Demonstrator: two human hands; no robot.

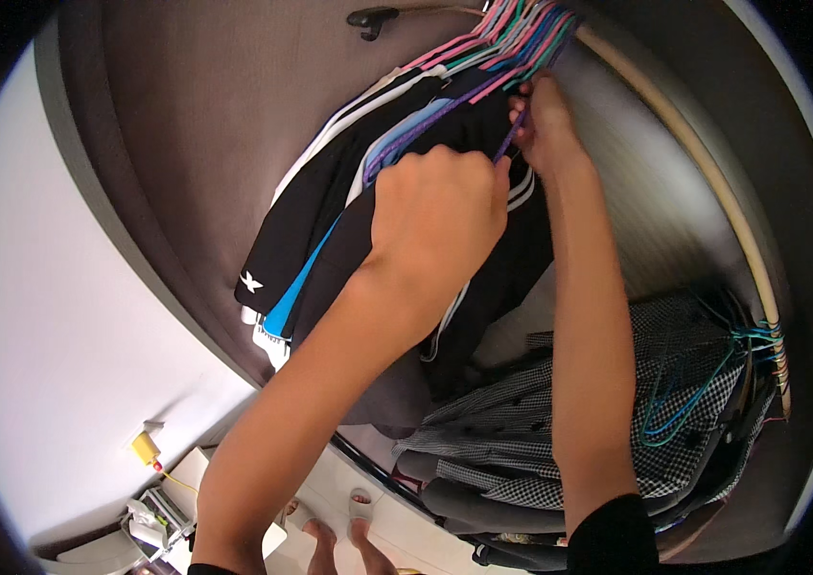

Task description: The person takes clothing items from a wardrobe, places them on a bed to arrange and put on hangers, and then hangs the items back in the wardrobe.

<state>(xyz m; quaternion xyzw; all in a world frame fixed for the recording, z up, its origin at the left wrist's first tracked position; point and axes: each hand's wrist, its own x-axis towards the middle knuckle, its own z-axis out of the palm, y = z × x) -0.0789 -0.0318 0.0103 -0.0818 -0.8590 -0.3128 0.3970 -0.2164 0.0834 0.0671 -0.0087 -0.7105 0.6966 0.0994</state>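
My left hand (439, 205) is closed in a fist, back of the hand up, over a purple hanger (410, 136) and the dark cloth around it. What lies under its fingers is hidden. The hanger's other side runs from beside my left thumb up to my right hand (544, 122), whose fingers curl around it. Black garments (327, 180), some with white or blue parts, hang on that side. Just above my right hand, pink, green, blue and grey hangers (521, 36) crowd together on the rod.
A wooden rod (716, 165) curves along the right of the wardrobe. Checked shirts (521, 438) and teal hangers (694, 402) hang from its near end. A black hook (372, 20) is at the top. A yellow plug (145, 448) sits in the white wall, lower left.
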